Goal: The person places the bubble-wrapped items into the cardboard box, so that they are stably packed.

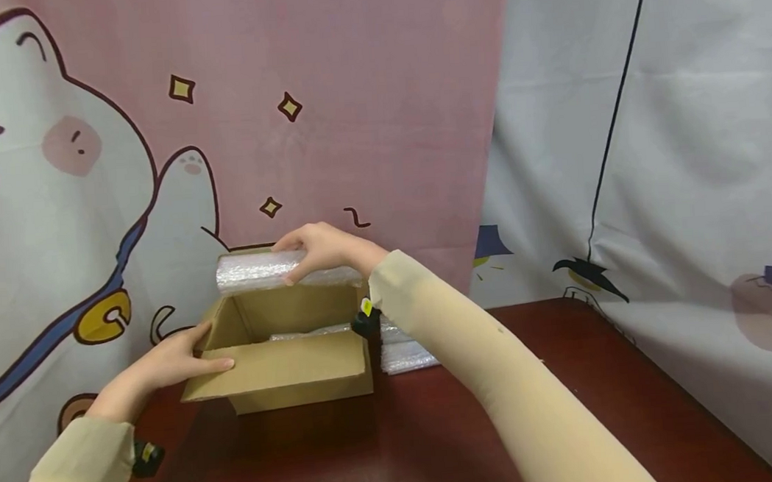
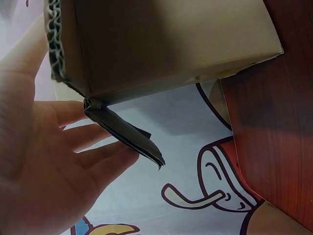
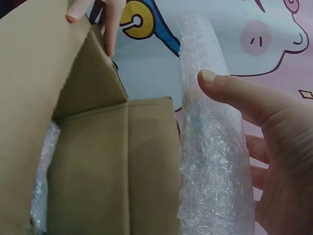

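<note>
An open cardboard box [image 1: 301, 368] stands on the table, its front flap folded outward. My left hand [image 1: 174, 357] grips the box's left front corner, thumb over the front flap and fingers along the outside, behind a side flap [image 2: 124, 129] in the left wrist view. Above the box's back edge, my right hand [image 1: 323, 246] holds a roll of clear bubble wrap [image 1: 251, 271]. In the right wrist view the thumb lies on the near side of the roll [image 3: 210, 161], other fingers behind it. More bubble wrap [image 3: 45, 171] lies inside the box, partly hidden by the flap.
Folded bubble wrap [image 1: 406, 356] lies on the table right of the box, partly behind my right sleeve. The dark red table [image 1: 464, 428] extends to the right. A printed cartoon curtain [image 1: 392, 123] hangs close behind the box.
</note>
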The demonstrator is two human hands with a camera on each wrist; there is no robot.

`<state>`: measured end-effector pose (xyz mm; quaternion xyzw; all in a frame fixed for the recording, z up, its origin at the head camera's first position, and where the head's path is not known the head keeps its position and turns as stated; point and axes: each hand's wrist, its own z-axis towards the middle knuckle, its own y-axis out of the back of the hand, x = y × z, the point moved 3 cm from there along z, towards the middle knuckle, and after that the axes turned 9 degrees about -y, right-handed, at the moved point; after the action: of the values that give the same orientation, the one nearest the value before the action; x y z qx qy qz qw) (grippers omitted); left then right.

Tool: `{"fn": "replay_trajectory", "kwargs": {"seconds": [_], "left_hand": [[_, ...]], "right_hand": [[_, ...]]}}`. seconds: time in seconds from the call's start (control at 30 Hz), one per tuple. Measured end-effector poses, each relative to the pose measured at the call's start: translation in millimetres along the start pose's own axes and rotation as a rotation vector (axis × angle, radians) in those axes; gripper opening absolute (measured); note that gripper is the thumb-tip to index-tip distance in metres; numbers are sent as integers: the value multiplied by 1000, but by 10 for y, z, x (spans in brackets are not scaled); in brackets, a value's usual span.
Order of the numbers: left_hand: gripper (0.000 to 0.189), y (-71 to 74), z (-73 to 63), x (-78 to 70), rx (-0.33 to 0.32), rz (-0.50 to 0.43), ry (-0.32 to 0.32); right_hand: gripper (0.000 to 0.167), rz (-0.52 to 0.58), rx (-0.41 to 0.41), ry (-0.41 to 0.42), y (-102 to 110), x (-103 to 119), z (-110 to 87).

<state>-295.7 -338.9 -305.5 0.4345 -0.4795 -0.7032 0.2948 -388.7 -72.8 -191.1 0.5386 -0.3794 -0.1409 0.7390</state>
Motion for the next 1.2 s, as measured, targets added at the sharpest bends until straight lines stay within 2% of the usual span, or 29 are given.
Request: {"fn": "replay_trajectory", "kwargs": {"seconds": [0.47,0.73,1.2], "left_hand": [[104,-38,7,41,3,7,25],[104,-24,3,36,-7,14,21],[103,-44,6,34,2,7,17]], "right_hand": [[62,-24,12,-45,-467,6,122],[63,7,4,-98,-617,-45,143],[62,49,35,-131,-854,-153,140]]}}
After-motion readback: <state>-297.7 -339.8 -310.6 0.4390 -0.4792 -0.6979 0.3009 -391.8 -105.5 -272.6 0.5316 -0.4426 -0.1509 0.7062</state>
